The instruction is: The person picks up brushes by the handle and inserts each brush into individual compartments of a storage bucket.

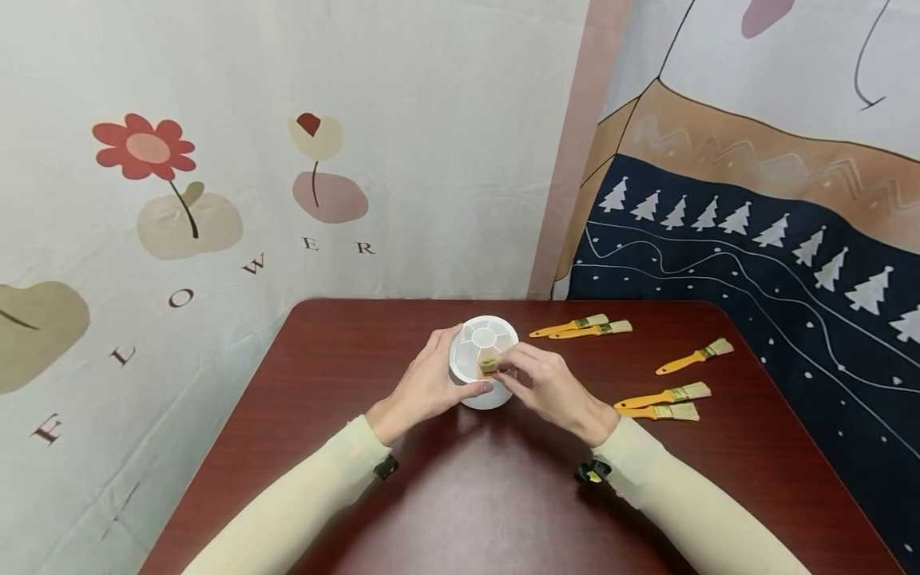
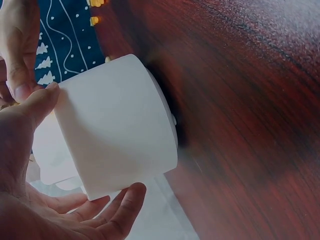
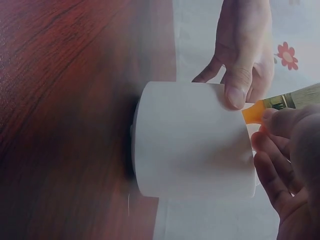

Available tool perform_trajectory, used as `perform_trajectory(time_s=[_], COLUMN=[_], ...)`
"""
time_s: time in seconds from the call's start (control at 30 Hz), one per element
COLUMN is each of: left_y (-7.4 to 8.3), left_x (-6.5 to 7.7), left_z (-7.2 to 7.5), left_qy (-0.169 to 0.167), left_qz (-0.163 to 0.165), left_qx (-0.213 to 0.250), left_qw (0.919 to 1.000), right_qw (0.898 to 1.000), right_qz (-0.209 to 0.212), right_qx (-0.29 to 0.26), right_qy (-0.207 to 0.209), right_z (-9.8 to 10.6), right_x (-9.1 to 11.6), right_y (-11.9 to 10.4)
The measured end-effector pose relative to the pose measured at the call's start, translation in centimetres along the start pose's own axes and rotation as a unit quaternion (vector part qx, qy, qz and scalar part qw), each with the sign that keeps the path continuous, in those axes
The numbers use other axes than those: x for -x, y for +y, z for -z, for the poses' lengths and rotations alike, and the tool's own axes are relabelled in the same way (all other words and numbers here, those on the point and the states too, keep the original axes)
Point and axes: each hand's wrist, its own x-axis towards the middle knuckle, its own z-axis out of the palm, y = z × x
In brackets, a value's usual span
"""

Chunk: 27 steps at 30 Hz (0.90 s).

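A white round holder [image 1: 485, 397], its top divided into compartments around a central ring, stands on the table before me. My left hand [image 1: 431, 377] grips it from the left, thumb at the near rim and fingers around the far side. Between thumb and fingers my right hand [image 1: 548, 389] pinches a paintbrush [image 3: 279, 101] near its metal ferrule. The brush is bristles up, and its orange-yellow handle points down into a near compartment of the holder. The holder's wall hides the lower handle in the right wrist view.
Several more yellow-handled paintbrushes lie to the right on the dark red table [image 1: 345, 351]. Two overlap at the back [image 1: 575, 326], a single brush [image 1: 683, 363] lies farther right, and another pair [image 1: 672, 396] is beside my right wrist. Printed cloth [image 1: 446, 160] hangs behind the table.
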Motion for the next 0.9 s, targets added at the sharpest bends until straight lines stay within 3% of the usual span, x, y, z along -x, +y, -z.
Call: perform_trajectory(time_s=[0.37, 0.9], left_y=[0.15, 0.39], left_x=[0.09, 0.04], left_z=[-0.03, 0.04], left_qy=[0.002, 0.000], left_qz=[0.005, 0.004], left_qx=[-0.004, -0.011], left_qw=[1.0000, 0.9999], right_qw=[1.000, 1.000], right_qz=[0.012, -0.005], right_qx=[-0.008, -0.012], right_qy=[0.007, 0.009], right_z=[-0.04, 0.55], right_x=[-0.15, 0.19], right_y=[-0.22, -0.13])
